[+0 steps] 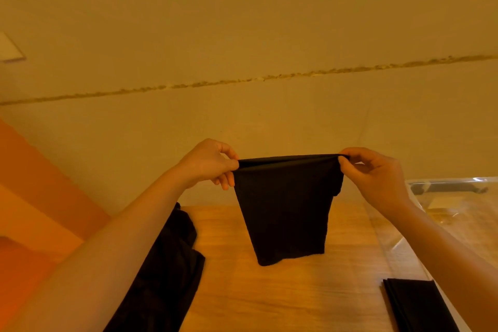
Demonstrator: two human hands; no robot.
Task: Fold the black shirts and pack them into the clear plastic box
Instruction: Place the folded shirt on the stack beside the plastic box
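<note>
Nearest, at five o'clock along the bottom edge, a folded black stack (pixel 420 304), flat and neat, seemingly inside the clear plastic box (pixel 442 226), though the transparent wall makes that hard to confirm. At seven o'clock, under the left forearm, a loose heap of black shirts (pixel 167 272), crumpled on the wooden table (pixel 283 299), not yet folded. Further out, near centre, a narrow folded black shirt (pixel 285 210) hanging free in the air, lower hem just above the table, clear of both heap and stack. At its top corners, the left hand (pixel 210 163) at nine o'clock of the cloth and the right hand (pixel 377 175) at three o'clock, each pinching the upper edge between thumb and forefinger, cloth stretched taut between them. Beyond, at two o'clock, the far rim of the box with a dark handle-like bar, and behind everything a plain wall (pixel 242 21) with a rough horizontal seam. Judged as mid-fold, with the hanging piece due to be laid down or halved. Risks: layers sliding apart under such a light pinch, since only the top edge is held; uneven tension skewing the fold; the dangling hem catching the box wall on the way over, spoiling the folded stack.
</note>
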